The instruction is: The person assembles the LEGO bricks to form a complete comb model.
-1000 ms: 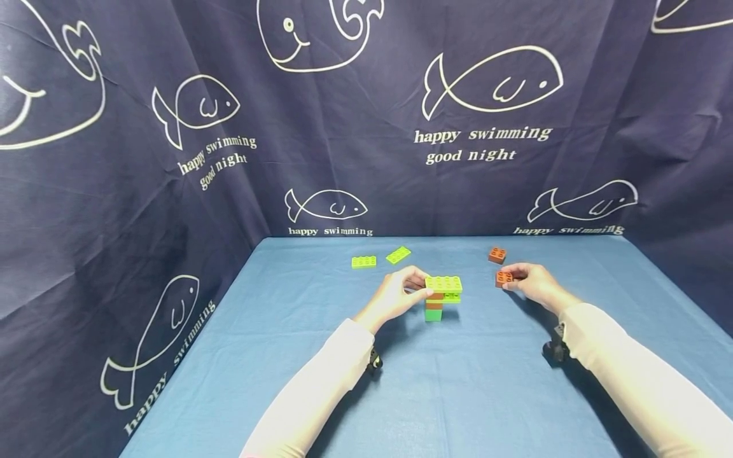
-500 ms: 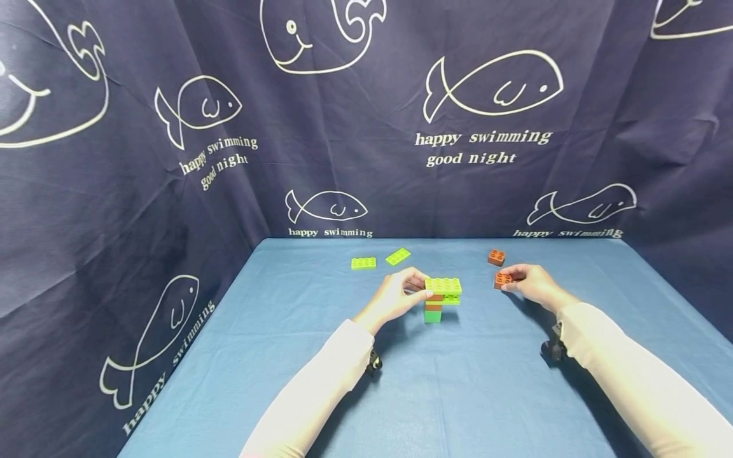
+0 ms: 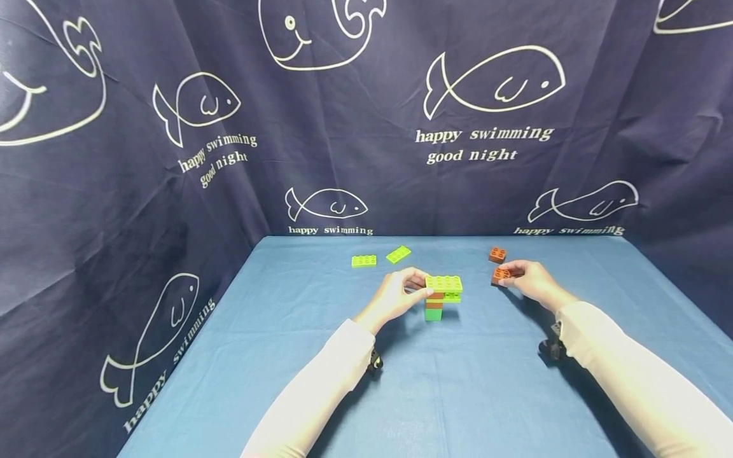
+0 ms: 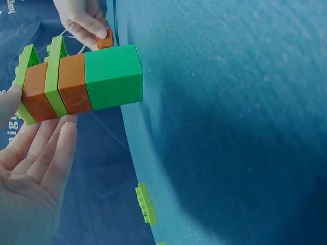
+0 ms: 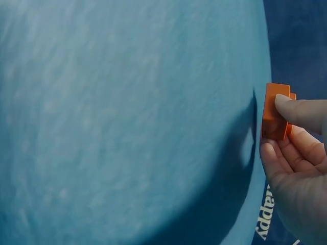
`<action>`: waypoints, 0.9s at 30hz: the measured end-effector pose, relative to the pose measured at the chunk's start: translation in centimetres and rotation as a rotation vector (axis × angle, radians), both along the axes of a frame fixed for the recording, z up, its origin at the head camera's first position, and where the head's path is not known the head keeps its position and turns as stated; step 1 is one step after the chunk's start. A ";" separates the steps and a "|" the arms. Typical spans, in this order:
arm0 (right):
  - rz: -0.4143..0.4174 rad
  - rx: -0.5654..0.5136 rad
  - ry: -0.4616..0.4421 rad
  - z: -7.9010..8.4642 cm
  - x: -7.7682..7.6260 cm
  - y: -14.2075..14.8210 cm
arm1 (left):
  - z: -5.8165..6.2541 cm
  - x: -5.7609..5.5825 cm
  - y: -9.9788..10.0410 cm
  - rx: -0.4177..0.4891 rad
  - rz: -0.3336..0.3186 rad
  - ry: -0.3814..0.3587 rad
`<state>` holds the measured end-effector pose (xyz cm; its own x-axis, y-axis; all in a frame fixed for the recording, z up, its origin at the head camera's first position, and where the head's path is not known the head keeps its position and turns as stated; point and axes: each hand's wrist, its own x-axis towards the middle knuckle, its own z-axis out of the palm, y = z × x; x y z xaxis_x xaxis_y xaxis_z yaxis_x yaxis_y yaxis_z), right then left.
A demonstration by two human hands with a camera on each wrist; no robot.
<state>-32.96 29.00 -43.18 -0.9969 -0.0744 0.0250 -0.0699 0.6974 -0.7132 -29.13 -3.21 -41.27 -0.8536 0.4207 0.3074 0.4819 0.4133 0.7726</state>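
My left hand (image 3: 396,296) pinches the upper part of a stack of toy building bricks. In the left wrist view the stack shows a green brick (image 4: 113,76) at its base, then an orange brick (image 4: 74,83), a lime plate, another orange brick and a lime plate (image 3: 443,284) on top. Both plates jut out to the right in the head view. Over on the right, my right hand (image 3: 534,281) has an orange two-by-two brick (image 5: 276,111) between thumb and fingers, at or just above the table; I cannot tell which.
A second orange brick (image 3: 497,255) lies just behind the right hand's brick. Two lime plates, one straight (image 3: 364,261) and one turned at an angle (image 3: 398,254), lie at the back of the blue table (image 3: 298,356). A dark curtain (image 3: 343,127) hangs behind.
The right hand's orange brick has shifted slightly left and turned a little in the fingers. My left hand and the stack stay where they were.
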 end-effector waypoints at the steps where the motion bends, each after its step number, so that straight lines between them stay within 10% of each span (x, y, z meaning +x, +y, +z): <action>1: 0.002 -0.005 -0.005 0.1 0.0 -0.1 | 0.0 0.0 0.0 -0.001 0.000 -0.001; 27: 0.117 -0.156 0.113 5.5 1.5 -3.8 | -0.1 0.0 -0.1 0.006 0.006 -0.019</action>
<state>-31.50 25.17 -37.66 -0.9719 -0.1762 0.1559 -0.2293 0.5619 -0.7948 -29.17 -3.31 -41.37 -0.8617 0.4142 0.2932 0.4646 0.4114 0.7842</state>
